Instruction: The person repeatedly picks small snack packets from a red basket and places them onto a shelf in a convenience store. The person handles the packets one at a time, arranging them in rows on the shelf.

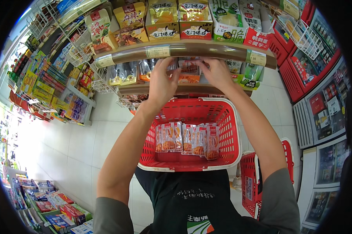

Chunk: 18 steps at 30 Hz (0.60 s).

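Both my hands reach into the second shelf of a snack rack, under the upper shelf's brown edge. My left hand [164, 79] is beside an open display box [189, 78] of snack packets, thumb and fingers apart. At the box's right side is my right hand [217, 71], its fingertips near the packets and partly hidden by the shelf edge; whether it grips one I cannot tell. Below my hands, a red plastic shopping basket [190, 165] sits in front of my body. Two groups of sealed snack packets [199, 142] with red tops lie in it.
Boxed snacks [164, 29] line the upper shelf [187, 49]. Wire side baskets [304, 39] hang at the rack's ends. More red baskets [249, 181] stand on the floor at right, near drink coolers [325, 111]. Other goods racks [50, 87] stand at left, and boxed goods [61, 210] lie lower left.
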{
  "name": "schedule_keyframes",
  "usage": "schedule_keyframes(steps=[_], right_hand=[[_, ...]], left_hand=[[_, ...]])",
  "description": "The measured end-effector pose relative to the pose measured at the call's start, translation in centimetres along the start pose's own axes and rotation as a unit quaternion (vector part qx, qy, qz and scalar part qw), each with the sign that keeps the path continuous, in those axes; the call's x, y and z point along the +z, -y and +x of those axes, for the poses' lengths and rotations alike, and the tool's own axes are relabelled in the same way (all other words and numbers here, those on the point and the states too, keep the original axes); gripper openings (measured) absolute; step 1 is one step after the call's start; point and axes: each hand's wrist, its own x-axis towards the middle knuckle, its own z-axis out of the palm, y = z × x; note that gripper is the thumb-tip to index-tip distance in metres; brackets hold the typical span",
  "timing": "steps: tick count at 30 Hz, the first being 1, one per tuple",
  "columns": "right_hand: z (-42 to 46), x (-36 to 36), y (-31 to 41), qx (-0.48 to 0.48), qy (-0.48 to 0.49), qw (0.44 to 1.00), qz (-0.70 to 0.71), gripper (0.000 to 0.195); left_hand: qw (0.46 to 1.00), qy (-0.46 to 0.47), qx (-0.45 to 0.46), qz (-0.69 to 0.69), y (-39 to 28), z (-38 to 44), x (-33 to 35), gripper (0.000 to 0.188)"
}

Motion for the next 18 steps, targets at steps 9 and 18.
schedule_keyframes(steps=[9, 18], right_hand=[[3.1, 3.6, -1.4, 0.118, 0.002, 0.987, -0.112, 0.04], [3.6, 4.6, -0.8, 0.158, -0.014, 0.981, -0.109, 0.03]], left_hand=[[0.984, 0.173, 0.009, 0.035, -0.3, -3.1, 1.9, 0.041], [0.98, 0.196, -0.036, -0.003, 0.1, -5.2, 1.6, 0.04]])
